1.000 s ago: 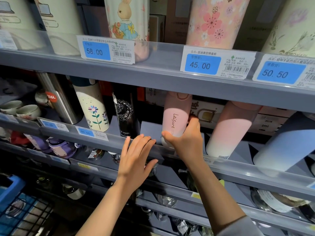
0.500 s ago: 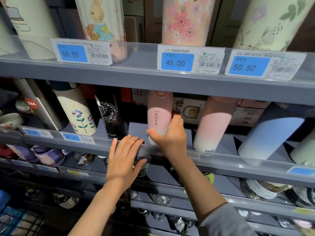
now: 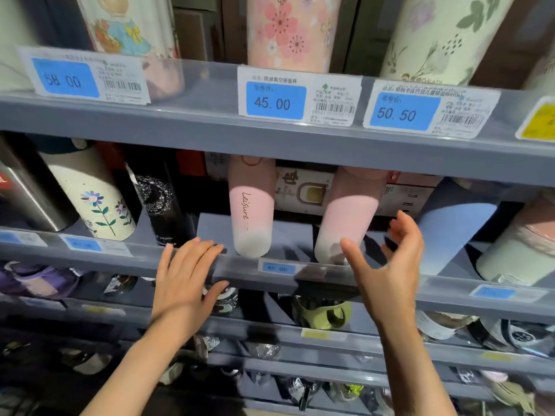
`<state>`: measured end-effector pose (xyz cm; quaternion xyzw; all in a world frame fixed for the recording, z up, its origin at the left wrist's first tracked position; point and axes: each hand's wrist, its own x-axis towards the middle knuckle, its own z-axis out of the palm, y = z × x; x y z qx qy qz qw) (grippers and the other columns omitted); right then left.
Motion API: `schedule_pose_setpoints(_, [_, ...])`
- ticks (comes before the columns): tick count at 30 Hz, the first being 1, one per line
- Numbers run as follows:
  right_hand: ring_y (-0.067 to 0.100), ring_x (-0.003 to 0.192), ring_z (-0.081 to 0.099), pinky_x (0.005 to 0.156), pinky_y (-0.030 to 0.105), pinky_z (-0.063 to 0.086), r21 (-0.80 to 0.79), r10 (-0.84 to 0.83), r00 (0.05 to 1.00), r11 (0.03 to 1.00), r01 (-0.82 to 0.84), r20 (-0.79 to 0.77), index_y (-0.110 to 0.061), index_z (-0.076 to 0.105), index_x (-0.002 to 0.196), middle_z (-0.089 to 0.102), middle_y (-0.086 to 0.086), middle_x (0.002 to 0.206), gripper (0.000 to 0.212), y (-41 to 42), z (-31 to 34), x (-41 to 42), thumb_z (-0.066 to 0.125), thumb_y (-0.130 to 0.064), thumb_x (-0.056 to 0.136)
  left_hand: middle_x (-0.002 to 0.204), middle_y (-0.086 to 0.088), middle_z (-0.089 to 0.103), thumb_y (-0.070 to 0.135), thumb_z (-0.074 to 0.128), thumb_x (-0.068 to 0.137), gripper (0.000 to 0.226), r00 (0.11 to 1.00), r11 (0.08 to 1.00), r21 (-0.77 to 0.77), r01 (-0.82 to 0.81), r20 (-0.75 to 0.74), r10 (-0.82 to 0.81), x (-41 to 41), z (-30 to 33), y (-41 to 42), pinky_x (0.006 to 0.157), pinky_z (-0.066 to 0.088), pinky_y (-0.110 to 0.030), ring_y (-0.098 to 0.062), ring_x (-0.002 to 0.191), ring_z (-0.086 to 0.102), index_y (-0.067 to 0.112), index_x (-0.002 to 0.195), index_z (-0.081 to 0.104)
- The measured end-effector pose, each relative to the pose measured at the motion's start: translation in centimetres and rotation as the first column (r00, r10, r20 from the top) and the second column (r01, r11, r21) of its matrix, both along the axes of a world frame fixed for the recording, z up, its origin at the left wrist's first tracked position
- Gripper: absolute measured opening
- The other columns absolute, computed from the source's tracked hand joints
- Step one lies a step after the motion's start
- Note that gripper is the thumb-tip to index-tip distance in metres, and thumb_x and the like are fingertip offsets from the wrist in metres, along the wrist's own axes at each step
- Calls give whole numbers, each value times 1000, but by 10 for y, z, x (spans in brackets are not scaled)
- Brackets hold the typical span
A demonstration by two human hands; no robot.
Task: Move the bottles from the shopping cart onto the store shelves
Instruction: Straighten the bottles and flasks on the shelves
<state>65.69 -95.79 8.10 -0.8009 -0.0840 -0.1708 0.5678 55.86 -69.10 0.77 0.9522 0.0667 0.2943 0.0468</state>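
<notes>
A tall pink-to-white gradient bottle with "Leisure" lettering (image 3: 251, 217) is showing beside a cream flower-printed bottle (image 3: 96, 202), a black speckled bottle (image 3: 160, 205), and a pale blue bottle (image 3: 450, 232); the plastic price tags (image 3: 298, 99) are showing blue.

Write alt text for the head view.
A person's right hand hovers open by a pink bottle on a grey store shelf, while the left hand rests flat on the shelf's edge beside another pink bottle marked "Leisure".

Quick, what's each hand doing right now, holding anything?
Left hand: open, fingers flat on the shelf edge.
Right hand: open, holding nothing, beside a pink bottle.
</notes>
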Motion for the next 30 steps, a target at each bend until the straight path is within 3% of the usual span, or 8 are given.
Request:
schedule_pose_setpoints(3, [12, 132, 35, 109, 35, 34, -30, 113, 983, 992, -119, -147, -25, 18, 149, 31, 0, 150, 99, -2, 4, 18, 82, -28, 73, 124, -3, 59, 44, 47, 82, 54, 1000, 1000, -2, 0, -15, 0, 1, 0, 0, 118, 10, -40, -25, 126, 46, 14, 125, 58])
schedule_pose_setpoints(7, [10, 106, 52, 78, 19, 46, 19, 267, 942, 963, -269, -202, -36, 33, 123, 51, -18, 116, 74, 1, 7, 31, 82, -16, 72, 124, -3, 59, 44, 48, 82, 54, 1000, 1000, 8, -1, -25, 1, 1, 1, 0, 118, 10, -41, -25, 126, 45, 13, 125, 59])
schedule_pose_setpoints(9, [11, 99, 53, 70, 18, 46, 29, 288, 935, 957, -288, -205, -34, 35, 118, 52, -17, 108, 69, 4, 5, 35, 81, -11, 73, 125, -3, 59, 43, 48, 82, 53, 1000, 1000, 18, -5, -31, 5, 0, 1, 1, 118, 9, -40, -24, 126, 45, 13, 125, 58])
schedule_pose_setpoints(14, [16, 106, 49, 88, 39, 49, -47, 136, 974, 988, -147, -178, -26, 42, 120, 52, -2, 119, 71, 13, 3, 36, 86, -19, 65, 125, -3, 58, 42, 49, 82, 52, 1000, 1000, 25, -2, -28, 2, -1, 2, -1, 119, 9, -40, -24, 126, 45, 13, 125, 57])
schedule_pose_setpoints(20, [21, 114, 46, 89, 39, 43, -118, -23, 989, 993, 5, -145, -17, 38, 127, 42, -3, 120, 84, 26, 4, 30, 88, -30, 61, 125, -3, 59, 43, 48, 82, 53, 999, 1000, 18, -16, -40, 16, -1, 3, -2, 119, 8, -39, -24, 126, 45, 15, 126, 55])
schedule_pose_setpoints(23, [21, 112, 43, 89, 41, 43, -155, 15, 978, 987, -49, -207, -16, 35, 126, 37, 1, 126, 84, 26, 8, 32, 87, -35, 62, 124, -2, 58, 44, 47, 80, 54, 998, 1000, -3, -29, -58, 29, -1, 6, -3, 119, 6, -37, -22, 126, 44, 17, 126, 53])
schedule_pose_setpoints(27, [22, 105, 51, 81, 39, 48, 30, 231, 933, 972, -232, -276, -26, 34, 114, 48, -3, 112, 66, 17, 11, 34, 82, -16, 70, 124, -3, 58, 44, 47, 81, 54, 998, 1000, -10, -18, -52, 17, -1, 5, -3, 119, 6, -38, -23, 126, 44, 16, 127, 54])
schedule_pose_setpoints(30, [18, 100, 54, 85, 43, 51, 50, 195, 948, 981, -188, -251, -28, 39, 114, 54, -9, 106, 65, 15, 8, 34, 83, -14, 68, 126, -3, 58, 43, 49, 84, 53, 999, 1000, -8, -1, -44, 0, -2, 4, -2, 119, 8, -41, -24, 128, 44, 13, 127, 56])
